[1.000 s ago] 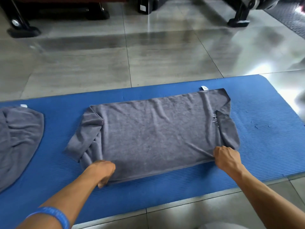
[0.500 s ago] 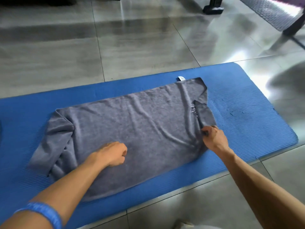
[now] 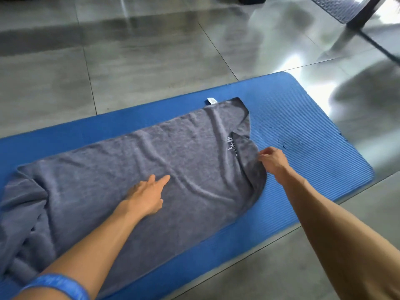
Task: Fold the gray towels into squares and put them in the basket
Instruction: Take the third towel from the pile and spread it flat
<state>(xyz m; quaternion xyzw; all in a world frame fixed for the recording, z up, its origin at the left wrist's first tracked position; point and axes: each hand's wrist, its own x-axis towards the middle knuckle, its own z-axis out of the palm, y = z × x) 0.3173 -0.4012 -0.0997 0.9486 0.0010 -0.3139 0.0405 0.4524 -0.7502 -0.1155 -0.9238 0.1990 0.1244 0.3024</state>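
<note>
Grip: right hand pinches the flipped right corner of the gray towel; left hand lies flat, fingers straight, on mid-cloth. Towel spread on blue mat. Step: flattening before folding. Next: straighten corner, then fold across.

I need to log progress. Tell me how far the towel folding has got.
Done: the gray towel lies spread on the blue mat, its right end turned over. In hand: the left hand rests flat on the middle while the right hand pinches the right edge. Left: folding it square and basketing it; no basket is in view.
</note>
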